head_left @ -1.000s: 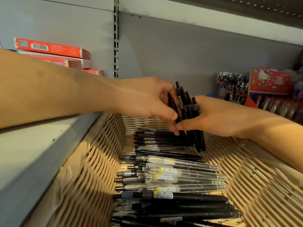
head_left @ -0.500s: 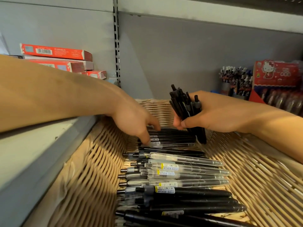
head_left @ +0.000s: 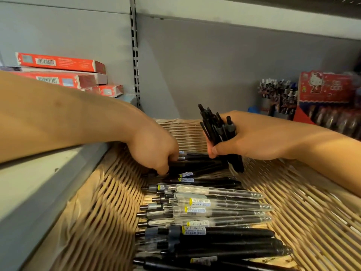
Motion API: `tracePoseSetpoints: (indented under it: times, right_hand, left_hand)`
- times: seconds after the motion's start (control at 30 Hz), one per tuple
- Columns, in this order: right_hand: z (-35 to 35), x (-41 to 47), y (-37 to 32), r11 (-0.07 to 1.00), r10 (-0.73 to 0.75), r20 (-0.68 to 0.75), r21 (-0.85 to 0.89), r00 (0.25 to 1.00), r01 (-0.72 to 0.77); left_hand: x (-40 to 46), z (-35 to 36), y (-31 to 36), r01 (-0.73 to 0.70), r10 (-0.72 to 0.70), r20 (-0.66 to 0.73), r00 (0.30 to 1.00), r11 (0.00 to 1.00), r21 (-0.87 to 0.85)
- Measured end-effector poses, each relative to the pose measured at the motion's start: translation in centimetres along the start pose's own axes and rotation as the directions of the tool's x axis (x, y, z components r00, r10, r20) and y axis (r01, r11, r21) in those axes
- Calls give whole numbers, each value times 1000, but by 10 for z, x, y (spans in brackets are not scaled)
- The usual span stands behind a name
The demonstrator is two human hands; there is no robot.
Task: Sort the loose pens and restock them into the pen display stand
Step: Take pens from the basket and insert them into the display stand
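My right hand [head_left: 248,137] grips a bundle of black pens [head_left: 218,133] upright over the wicker basket [head_left: 93,212]. My left hand [head_left: 154,151] curls onto loose black pens [head_left: 195,165] on its floor. Judged light, stiff, smooth-barrelled; best pinched mid-barrel, else they likely roll.

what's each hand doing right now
Left hand: curled, gripping a black pen lying in the woven wicker basket.
Right hand: holding a bundle of black pens.
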State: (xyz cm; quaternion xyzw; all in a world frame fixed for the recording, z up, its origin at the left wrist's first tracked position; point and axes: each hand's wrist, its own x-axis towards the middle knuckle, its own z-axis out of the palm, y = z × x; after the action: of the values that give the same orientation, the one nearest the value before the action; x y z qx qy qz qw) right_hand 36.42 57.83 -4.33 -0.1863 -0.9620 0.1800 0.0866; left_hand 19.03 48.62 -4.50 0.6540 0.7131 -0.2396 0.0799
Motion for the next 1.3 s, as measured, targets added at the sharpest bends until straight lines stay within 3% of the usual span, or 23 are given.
tracePoseSetpoints:
  times: [0.2,0.43,0.73,0.97,1.1,1.17,1.3]
  right_hand:
    - [0,1,7,999,-7,-2,32,1000,7]
    - [1,4,11,995,-70,11,70,997,69]
    - [3,6,13,998,-57,-13,19,998,57]
    - [2,5,13,991,-83,-30,100,996,85]
    - [1,5,10,983,-96,-68,147,993,105]
    - [2,5,9,987,-86,-65,133,994,94]
    - [5,4,6,998,-41,17,50,999,40]
  left_hand:
    - [2,-4,0,-85,44,-167,985,966,-245]
    - [3,-2,-2,-196,1,-322,947,795,-574]
    - [-3,-2,3,-323,46,-371,928,599,-733]
    - [0,-1,2,-362,32,-394,919,466,-807]
    - [-5,-3,-3,-398,101,-388,916,350,-848]
    - [-7,-2,-3,-363,162,-325,932,367,-857]
    - [-4,2,0,-282,150,-240,959,572,-770]
